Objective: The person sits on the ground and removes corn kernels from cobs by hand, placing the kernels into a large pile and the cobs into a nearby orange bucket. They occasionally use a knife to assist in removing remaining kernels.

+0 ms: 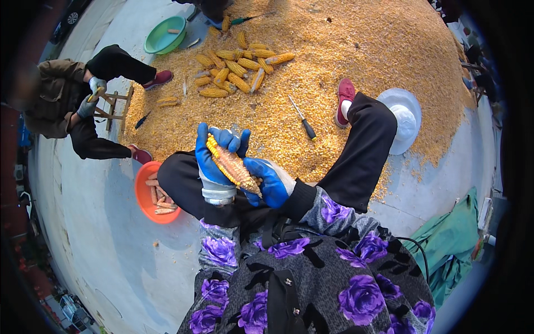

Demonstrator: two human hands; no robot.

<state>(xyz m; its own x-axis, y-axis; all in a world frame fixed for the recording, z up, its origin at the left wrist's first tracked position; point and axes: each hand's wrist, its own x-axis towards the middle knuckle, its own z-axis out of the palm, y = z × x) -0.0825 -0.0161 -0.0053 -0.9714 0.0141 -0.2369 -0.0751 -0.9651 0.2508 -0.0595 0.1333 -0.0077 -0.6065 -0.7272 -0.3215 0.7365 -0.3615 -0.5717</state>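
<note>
A pale concrete floor (100, 234) carries a broad heap of loose corn kernels (367, 50). On the heap lies a pile of whole corn cobs (236, 67), and nearer than the cobs, a screwdriver (302, 118). Beyond the cobs stands a green basin (161, 39). At the heap's near left edge sits an orange basin (146, 207) of stripped cobs; at its right edge, a white hat (405, 119).
</note>
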